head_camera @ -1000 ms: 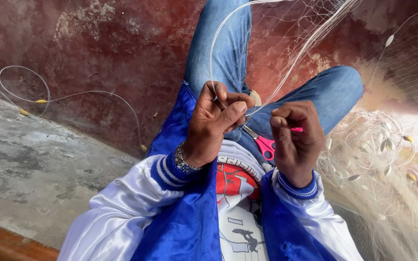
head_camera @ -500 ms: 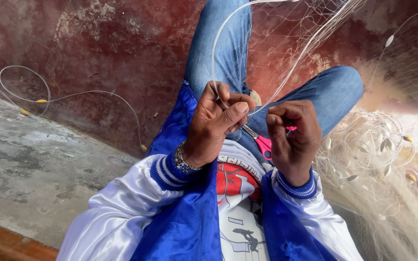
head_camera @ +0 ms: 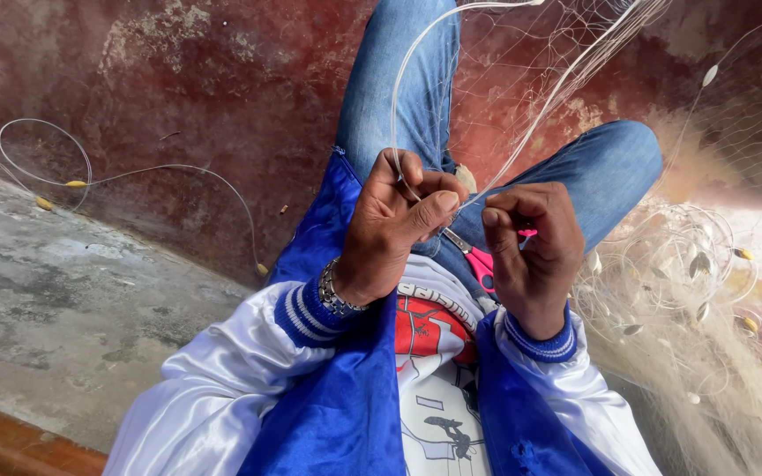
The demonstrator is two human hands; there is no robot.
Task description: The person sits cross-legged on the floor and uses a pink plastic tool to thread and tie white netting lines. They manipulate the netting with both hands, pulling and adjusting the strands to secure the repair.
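**A:** What is different from a moment ago?

**B:** Not much. The right hand [head_camera: 535, 256] has curled in tighter, so the pink scissors [head_camera: 484, 264] under it show less than before. The left hand [head_camera: 399, 225] sits in the same spot.

**A:** What are the hands doing?

**B:** They are close together, just above the lap. The left hand pinches the thin white line [head_camera: 403, 97] between thumb and fingers. The right hand is closed too, and pinches the line from the other side. The pink scissors poke out under it. I think it holds them, but I cannot be sure.

**A:** So what does the small change mean?

**B:** I think the fingers are busy with one little spot on the line, like a knot.

**A:** Where does the line go?

**B:** It loops up past the knee in blue jeans [head_camera: 615, 163] and joins the fishing net [head_camera: 690, 291] piled on the right side.

**A:** Any boxes or bowls?

**B:** None that I can see. Another line with small yellow floats [head_camera: 75, 183] lies on the floor [head_camera: 72, 291] to the left.
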